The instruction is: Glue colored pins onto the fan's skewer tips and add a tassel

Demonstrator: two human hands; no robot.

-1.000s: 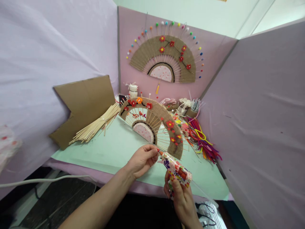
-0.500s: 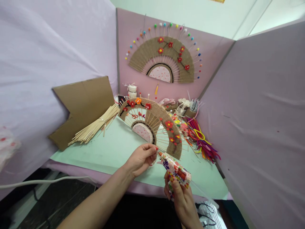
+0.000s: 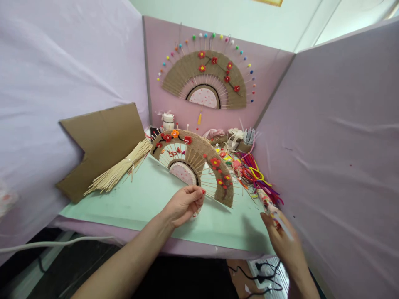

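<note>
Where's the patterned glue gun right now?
Head view, lower right: the glue gun is in the right hand, just below the pipe cleaners and right of the burlap fan.

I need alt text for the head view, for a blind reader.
The left hand pinches the edge of a fan on a green mat; the right hand holds a glue gun to its right. A second fan hangs on the wall behind.
</note>
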